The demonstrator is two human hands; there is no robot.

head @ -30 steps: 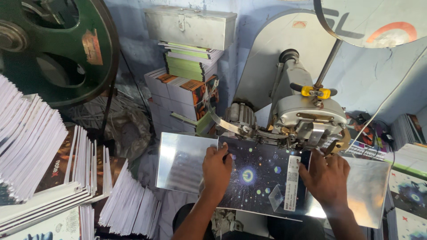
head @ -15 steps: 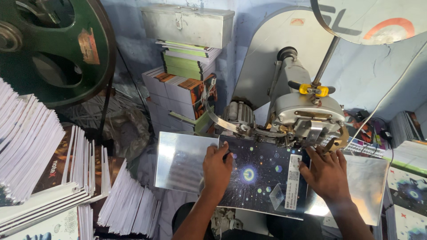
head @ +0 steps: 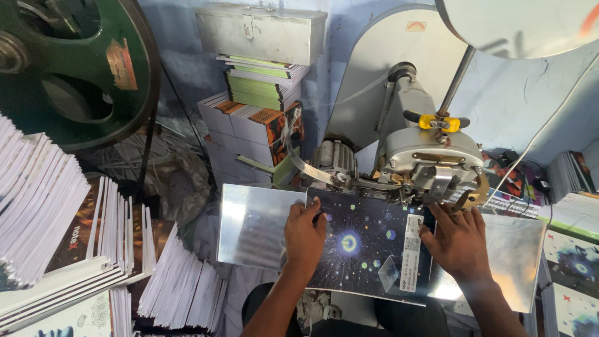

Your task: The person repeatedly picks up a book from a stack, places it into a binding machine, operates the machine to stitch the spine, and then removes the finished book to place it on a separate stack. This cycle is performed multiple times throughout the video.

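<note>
A dark notebook (head: 365,246) with a starry cover and a white label strip lies flat on the shiny metal work plate (head: 256,224). My left hand (head: 304,236) presses flat on the notebook's left part. My right hand (head: 458,240) presses on its right edge, fingers spread, just under the head of the grey stitching machine (head: 427,153). The notebook's far edge sits against the machine's head. Both hands rest on the cover rather than grasping it.
Stacks of notebooks (head: 56,231) fan out at the left, and more piles (head: 256,125) stand behind the plate under a grey metal box (head: 262,31). A big green flywheel (head: 68,68) fills the top left. More starry notebooks (head: 577,268) lie at the right.
The view has dipped slightly. Both hands stay pressed on the notebook, which sits in about the same place under the machine head.
</note>
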